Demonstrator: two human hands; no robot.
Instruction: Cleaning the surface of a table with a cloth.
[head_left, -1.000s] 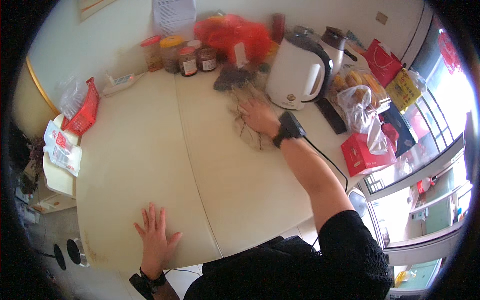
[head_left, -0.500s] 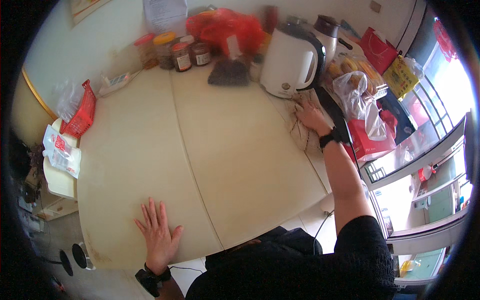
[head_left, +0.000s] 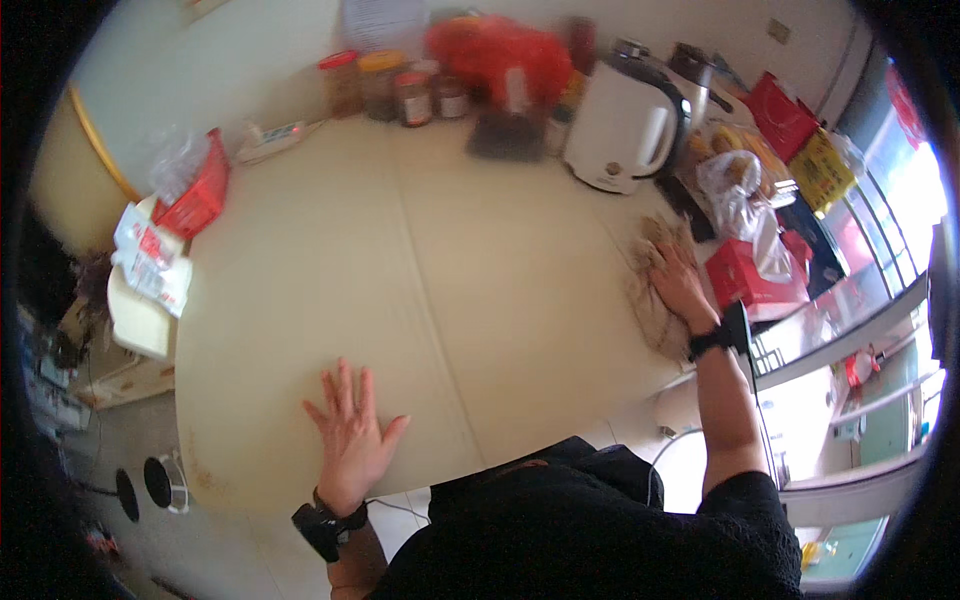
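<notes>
My right hand point(head_left: 682, 283) bears down on a crumpled beige cloth point(head_left: 652, 318) at the table's right side, its fingers bent over the bunched fabric. Part of the cloth is hidden beneath the palm. Near the front edge of the pale table point(head_left: 330, 260), my left hand point(head_left: 354, 430) rests flat with its fingers spread and nothing in it. Beyond the cloth stands a white electric kettle point(head_left: 615, 130) with a dark handle.
Several lidded jars point(head_left: 412, 98) line the back beside a red plastic bag point(head_left: 500, 55). A red basket point(head_left: 197, 192) sits at the left edge. Right of the cloth are a red box point(head_left: 752, 275) and packed food point(head_left: 745, 160). A seam crosses the tabletop.
My right hand has drawn the cloth from the kettle's base toward me along the table's right side. The view has shifted; my left hand stays flat on the table.
</notes>
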